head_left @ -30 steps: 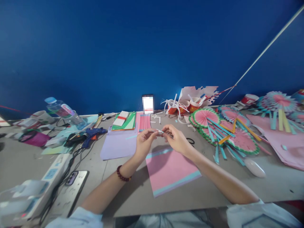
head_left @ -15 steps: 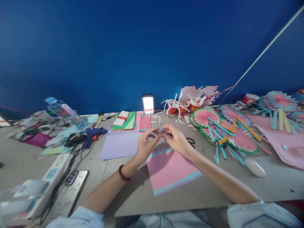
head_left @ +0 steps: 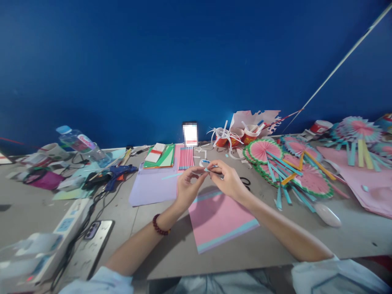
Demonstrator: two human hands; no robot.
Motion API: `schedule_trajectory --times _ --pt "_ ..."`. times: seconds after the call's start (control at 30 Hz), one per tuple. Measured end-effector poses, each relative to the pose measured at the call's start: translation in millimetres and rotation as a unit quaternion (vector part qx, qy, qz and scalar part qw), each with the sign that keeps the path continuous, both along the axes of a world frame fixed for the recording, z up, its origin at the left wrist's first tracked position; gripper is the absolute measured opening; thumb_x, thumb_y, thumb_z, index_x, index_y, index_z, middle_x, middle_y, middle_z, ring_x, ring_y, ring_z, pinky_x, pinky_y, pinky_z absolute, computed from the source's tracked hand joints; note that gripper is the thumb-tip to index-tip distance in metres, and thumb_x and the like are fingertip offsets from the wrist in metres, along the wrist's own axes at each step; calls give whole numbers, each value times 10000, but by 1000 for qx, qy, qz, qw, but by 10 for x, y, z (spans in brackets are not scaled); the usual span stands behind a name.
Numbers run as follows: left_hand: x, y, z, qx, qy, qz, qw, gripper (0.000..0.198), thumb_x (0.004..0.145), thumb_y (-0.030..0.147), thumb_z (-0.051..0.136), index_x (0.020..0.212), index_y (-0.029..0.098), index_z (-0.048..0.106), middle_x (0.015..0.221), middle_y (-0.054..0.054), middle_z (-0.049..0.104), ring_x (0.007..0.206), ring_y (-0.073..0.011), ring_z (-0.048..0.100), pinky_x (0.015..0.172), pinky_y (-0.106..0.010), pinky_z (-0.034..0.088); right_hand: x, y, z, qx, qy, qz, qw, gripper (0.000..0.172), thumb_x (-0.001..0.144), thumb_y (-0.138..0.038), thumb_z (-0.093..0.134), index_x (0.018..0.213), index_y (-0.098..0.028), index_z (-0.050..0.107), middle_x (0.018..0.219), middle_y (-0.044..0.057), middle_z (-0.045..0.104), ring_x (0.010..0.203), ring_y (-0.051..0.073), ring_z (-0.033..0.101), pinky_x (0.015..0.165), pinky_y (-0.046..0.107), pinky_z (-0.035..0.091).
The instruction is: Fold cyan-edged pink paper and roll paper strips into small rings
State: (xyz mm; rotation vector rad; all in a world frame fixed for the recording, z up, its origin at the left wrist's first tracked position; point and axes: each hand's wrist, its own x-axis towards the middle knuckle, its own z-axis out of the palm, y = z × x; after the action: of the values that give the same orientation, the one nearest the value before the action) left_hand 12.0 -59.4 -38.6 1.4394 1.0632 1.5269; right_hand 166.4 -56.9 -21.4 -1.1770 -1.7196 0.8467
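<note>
My left hand (head_left: 190,184) and my right hand (head_left: 225,178) meet fingertip to fingertip above the table, thumbs and forefingers pinched together. Between them is a small light-blue piece (head_left: 206,169), mostly covered by the fingers, and what it is made of cannot be made out. Just beyond the fingertips shows a white ring with a blue inside (head_left: 204,163), like a roll of tape. Below the hands lies a pink paper sheet (head_left: 223,220) with light-blue strips along two edges. Black scissor handles (head_left: 246,183) stick out beside my right forearm.
Purple paper (head_left: 151,190), a green paper stack (head_left: 168,156) and a pink folded strip piece (head_left: 186,158) lie left and behind. On the right are paper fans (head_left: 265,151) and red cups (head_left: 221,141). A glue gun (head_left: 118,175), phone (head_left: 98,245) and power strip (head_left: 58,245) sit left.
The fingers have shifted slightly around the small light-blue piece. The white ring beyond them has come into view. The forearms and the pink sheet have hardly moved.
</note>
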Motion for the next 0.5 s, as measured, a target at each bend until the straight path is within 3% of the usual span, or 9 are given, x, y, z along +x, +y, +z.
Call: schedule_trajectory --times 0.13,0.23,0.3,0.5 --pt "-10 -17 -5 44 37 13 998 154 752 311 729 816 175 695 772 -45 723 709 -156 670 653 -268 536 -1 -19 31 -12 0 -11 1000 180 792 -200 524 961 -214 581 874 29 733 856 185 704 759 276 489" --pt "-26 -46 -10 122 89 23 988 67 795 249 699 806 183 696 756 -30 725 692 -142 671 655 -258 541 4 -34 46 -26 0 -17 1000 162 789 -214 549 946 -210 589 799 17 740 760 173 693 711 262 479" --pt "-40 -58 -2 199 119 22 972 30 809 182 682 836 190 692 774 -24 729 712 -138 676 673 -256 543 5 -36 38 -41 14 -13 999 151 790 -238 566 937 -208 586 732 4 733 674 157 668 660 249 468" --pt "-73 -73 63 390 187 29 901 249 797 9 632 972 182 670 808 -35 729 791 -144 686 721 -268 561 -13 -51 39 -99 103 13 990 201 784 -296 594 962 -204 574 720 4 733 625 146 636 599 240 456"
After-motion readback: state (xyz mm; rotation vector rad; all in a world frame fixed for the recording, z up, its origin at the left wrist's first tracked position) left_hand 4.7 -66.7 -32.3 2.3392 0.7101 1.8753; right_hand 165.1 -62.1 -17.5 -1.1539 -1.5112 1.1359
